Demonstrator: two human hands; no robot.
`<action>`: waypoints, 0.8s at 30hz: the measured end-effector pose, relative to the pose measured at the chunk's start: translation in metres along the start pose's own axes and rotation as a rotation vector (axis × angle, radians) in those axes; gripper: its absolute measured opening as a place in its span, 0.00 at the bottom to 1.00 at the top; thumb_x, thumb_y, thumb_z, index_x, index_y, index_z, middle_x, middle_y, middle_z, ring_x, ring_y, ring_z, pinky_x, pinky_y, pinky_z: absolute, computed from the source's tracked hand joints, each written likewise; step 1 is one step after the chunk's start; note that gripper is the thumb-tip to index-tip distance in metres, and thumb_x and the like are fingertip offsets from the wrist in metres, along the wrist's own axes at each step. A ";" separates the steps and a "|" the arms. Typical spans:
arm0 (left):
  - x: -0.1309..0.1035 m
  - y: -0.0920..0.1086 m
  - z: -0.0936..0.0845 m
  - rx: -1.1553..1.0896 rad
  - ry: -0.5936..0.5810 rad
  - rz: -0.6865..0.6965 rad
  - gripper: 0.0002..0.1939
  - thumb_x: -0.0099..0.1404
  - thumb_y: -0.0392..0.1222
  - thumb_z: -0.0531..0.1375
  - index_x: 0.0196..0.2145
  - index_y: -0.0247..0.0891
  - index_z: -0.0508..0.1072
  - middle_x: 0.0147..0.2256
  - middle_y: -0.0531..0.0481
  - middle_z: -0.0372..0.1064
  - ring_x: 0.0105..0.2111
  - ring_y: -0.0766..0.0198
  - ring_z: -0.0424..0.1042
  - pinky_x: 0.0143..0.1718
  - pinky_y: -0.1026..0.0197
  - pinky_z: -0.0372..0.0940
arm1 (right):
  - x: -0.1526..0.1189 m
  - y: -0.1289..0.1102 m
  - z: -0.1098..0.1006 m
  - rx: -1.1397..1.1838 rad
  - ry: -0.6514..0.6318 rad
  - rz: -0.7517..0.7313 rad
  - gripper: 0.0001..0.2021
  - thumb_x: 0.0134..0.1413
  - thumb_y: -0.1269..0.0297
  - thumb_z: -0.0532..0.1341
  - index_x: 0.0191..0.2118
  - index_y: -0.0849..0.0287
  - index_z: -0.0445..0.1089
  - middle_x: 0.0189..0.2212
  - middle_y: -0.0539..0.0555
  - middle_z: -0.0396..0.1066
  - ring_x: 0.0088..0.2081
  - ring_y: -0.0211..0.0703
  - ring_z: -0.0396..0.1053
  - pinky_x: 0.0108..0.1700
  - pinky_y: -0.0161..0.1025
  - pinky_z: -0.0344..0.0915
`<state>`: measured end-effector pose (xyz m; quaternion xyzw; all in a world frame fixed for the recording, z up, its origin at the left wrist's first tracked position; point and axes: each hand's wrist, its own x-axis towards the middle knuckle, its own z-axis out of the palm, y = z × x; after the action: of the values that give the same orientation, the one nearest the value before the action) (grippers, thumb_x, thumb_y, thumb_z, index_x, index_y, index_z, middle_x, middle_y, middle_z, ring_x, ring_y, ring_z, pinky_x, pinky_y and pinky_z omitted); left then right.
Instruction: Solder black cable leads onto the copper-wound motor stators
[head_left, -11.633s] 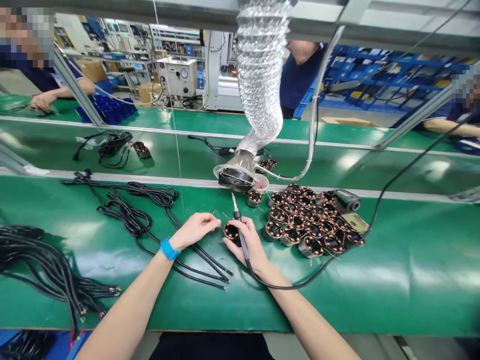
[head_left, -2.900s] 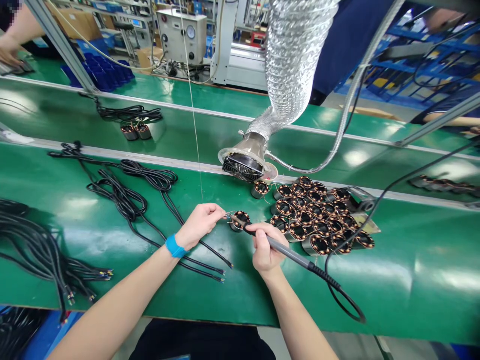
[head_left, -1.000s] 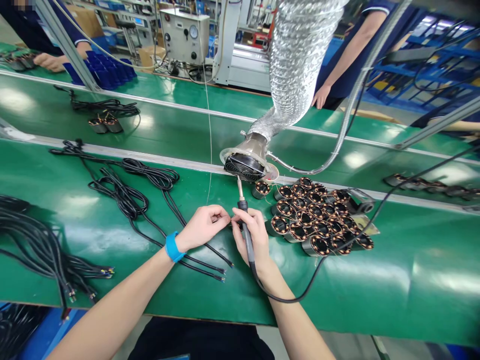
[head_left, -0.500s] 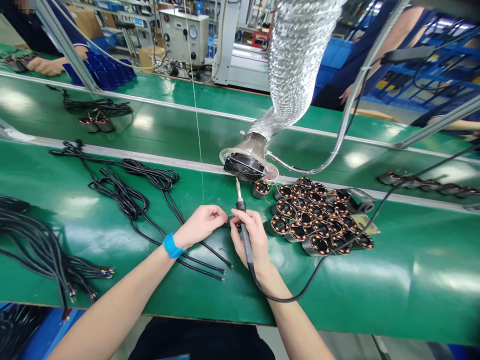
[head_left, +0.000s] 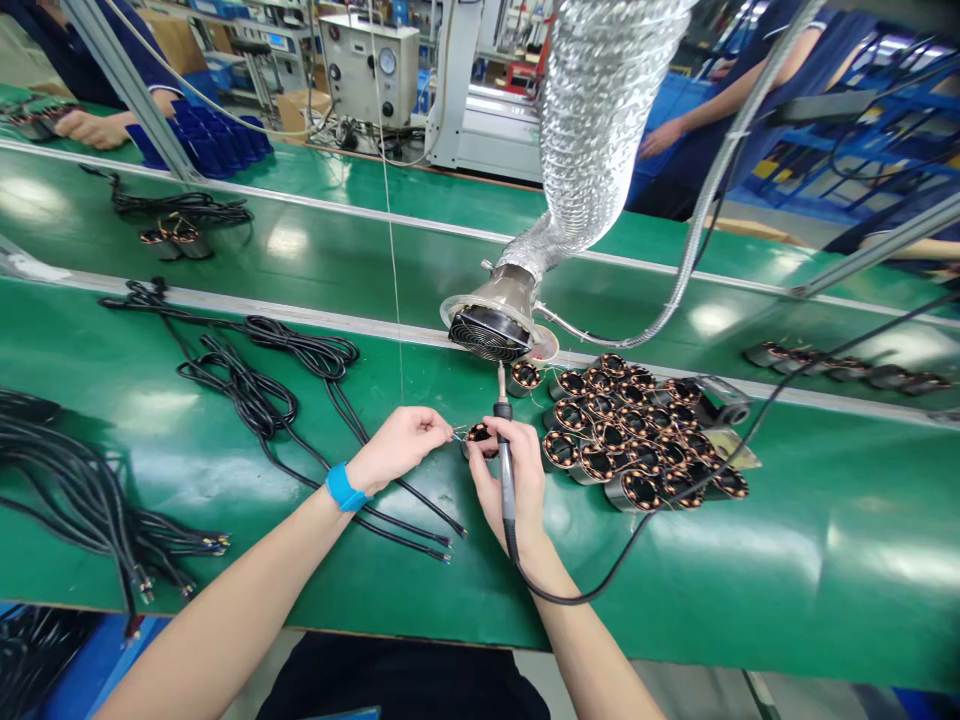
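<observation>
My left hand [head_left: 401, 447], with a blue band at the wrist, is closed in a pinch on thin wires [head_left: 457, 435]. These lead toward a small motor stator [head_left: 478, 434] with copper windings. In my right hand [head_left: 517, 478] is a soldering iron [head_left: 505, 470], its tip pointing up and away, just below the fan-shaped fume inlet [head_left: 489, 332]. The fingers of that hand also touch the stator, which they partly cover. Black cables [head_left: 420, 535] with stripped ends lie beneath and beside my left wrist.
Several stators [head_left: 611, 435] stand grouped on the green bench [head_left: 825, 540] at right. A silver duct [head_left: 589, 110] hangs above. Cable bundles [head_left: 67, 490] lie at left. The iron's cord [head_left: 600, 590] loops right. Beyond a rail, stators [head_left: 176, 240] sit on a green strip; co-workers stand farther back.
My right hand and the soldering iron have shifted right, uncovering more of the stator. Stators on the strip beyond have slid left. A co-worker's arm at upper right has come into fuller view.
</observation>
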<state>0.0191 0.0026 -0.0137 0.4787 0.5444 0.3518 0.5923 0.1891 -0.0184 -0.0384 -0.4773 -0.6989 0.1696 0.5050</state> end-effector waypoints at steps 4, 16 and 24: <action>0.000 -0.001 0.001 -0.002 -0.004 -0.005 0.08 0.59 0.42 0.59 0.27 0.34 0.73 0.18 0.59 0.56 0.18 0.73 0.49 0.20 0.67 0.46 | 0.000 -0.002 0.003 -0.012 0.063 0.077 0.15 0.57 0.73 0.61 0.49 0.53 0.67 0.40 0.51 0.64 0.31 0.33 0.71 0.40 0.36 0.73; -0.002 0.000 0.001 0.029 -0.038 -0.005 0.08 0.59 0.42 0.59 0.28 0.34 0.72 0.17 0.61 0.52 0.17 0.73 0.46 0.19 0.66 0.43 | -0.016 -0.004 -0.012 0.033 0.130 0.122 0.14 0.61 0.70 0.59 0.52 0.53 0.69 0.38 0.53 0.71 0.34 0.39 0.74 0.42 0.41 0.72; -0.005 0.003 0.001 0.093 -0.058 0.001 0.10 0.59 0.44 0.59 0.29 0.34 0.72 0.17 0.61 0.54 0.17 0.73 0.47 0.20 0.66 0.45 | -0.044 0.003 -0.025 0.100 0.201 -0.074 0.10 0.60 0.72 0.56 0.39 0.56 0.74 0.27 0.50 0.74 0.28 0.42 0.73 0.35 0.42 0.70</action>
<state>0.0198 -0.0019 -0.0093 0.5159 0.5426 0.3123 0.5847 0.2138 -0.0598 -0.0538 -0.4397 -0.6526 0.1369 0.6017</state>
